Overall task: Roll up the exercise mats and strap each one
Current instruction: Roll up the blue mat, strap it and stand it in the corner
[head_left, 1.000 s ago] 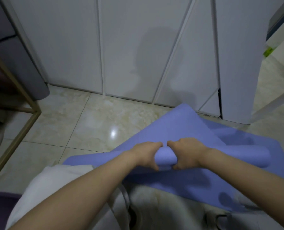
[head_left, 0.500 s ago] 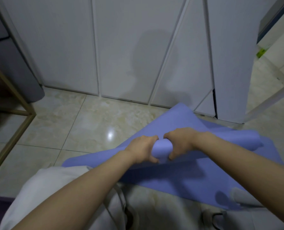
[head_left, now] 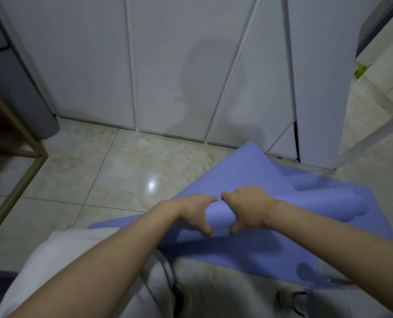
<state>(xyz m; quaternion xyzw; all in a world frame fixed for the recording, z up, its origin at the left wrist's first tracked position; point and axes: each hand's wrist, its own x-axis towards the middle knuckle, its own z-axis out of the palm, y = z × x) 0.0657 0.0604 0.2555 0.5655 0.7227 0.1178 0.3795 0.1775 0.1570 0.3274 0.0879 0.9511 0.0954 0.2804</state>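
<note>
Gripping the blue mat (head_left: pixel 255 180) roll, my left hand (head_left: pixel 196 213) and right hand (head_left: pixel 248 207) curl around it, side by side, keeping it tight.

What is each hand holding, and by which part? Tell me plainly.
The left hand and the right hand both grip the blue mat by its rolled-up part. They sit side by side, fingers curled over the roll.

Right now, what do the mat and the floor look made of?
The mat looks like soft matte foam or rubber: it curls into a smooth roll without creasing. The floor looks like glossy beige stone-look tile: grout lines and a bright reflection show.
</note>
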